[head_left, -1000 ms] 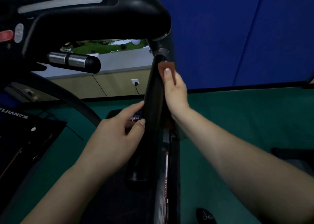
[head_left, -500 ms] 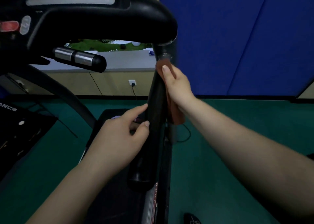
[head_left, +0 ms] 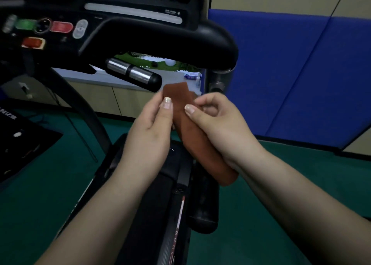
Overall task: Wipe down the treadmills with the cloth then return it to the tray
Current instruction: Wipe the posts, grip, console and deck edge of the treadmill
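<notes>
Head view | both hands' fingers pinch brown cloth [head_left: 197,144] | green floor [head_left: 281,184], blue wall padding [head_left: 281,73]

Dim indoor scene with low contrast. The brightest area is the window [head_left: 160,62] at 12 o'clock from centre, which shows daylight behind the treadmill handlebar [head_left: 166,41]. The metal grip sensor [head_left: 130,72] carries a soft highlight. The black console [head_left: 46,27] at 10 o'clock is blurred, its coloured buttons smeared. Both hands, left hand [head_left: 150,128] and right hand [head_left: 216,124], are evenly lit, without hard shadows. Straight lines of the blue wall pad [head_left: 291,73] lean and bow towards 3 o'clock, typical of wide-angle distortion.
</notes>
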The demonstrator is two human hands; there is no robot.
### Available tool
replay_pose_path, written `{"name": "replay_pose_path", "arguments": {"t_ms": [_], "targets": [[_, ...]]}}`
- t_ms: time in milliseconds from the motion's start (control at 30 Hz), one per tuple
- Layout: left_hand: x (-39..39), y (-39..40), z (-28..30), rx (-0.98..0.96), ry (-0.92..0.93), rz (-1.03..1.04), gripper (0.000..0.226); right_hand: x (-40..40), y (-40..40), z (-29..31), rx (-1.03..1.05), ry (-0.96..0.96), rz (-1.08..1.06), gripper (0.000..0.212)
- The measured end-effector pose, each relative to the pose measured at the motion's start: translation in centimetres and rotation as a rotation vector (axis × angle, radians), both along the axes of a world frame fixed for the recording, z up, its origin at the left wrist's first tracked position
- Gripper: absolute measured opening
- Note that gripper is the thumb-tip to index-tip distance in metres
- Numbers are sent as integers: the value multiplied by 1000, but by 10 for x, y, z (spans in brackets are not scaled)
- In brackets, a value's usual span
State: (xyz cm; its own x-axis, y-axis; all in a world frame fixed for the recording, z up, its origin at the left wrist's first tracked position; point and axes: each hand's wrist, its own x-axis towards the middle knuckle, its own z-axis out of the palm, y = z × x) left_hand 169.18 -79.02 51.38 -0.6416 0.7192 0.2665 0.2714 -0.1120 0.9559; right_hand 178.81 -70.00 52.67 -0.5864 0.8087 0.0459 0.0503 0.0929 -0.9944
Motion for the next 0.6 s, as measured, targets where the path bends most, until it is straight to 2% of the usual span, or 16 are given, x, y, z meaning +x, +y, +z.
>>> {"name": "replay_pose_path", "arguments": {"t_ms": [133, 267, 333, 400, 467, 600], "targets": [[-6, 1, -11, 85, -68, 62, 46, -9, -8, 3, 39, -40, 105, 12], [-16, 2, -10, 224, -139, 199, 32, -8, -5, 14, 208, -160, 242, 20], [-27, -2, -8, 247, -114, 230, 29, -4, 7, 14, 320, -200, 155, 22], [-35, -8, -11, 194, -32, 185, 38, 2, 23, 7, 394, -229, -10, 23], [-35, -7, -22, 131, -29, 127, 48, 6, 37, -5, 413, -273, -117, 26], [-10, 19, -62, 63, -91, 10, 47, 3, 47, -35, 407, -355, -154, 35]]}}
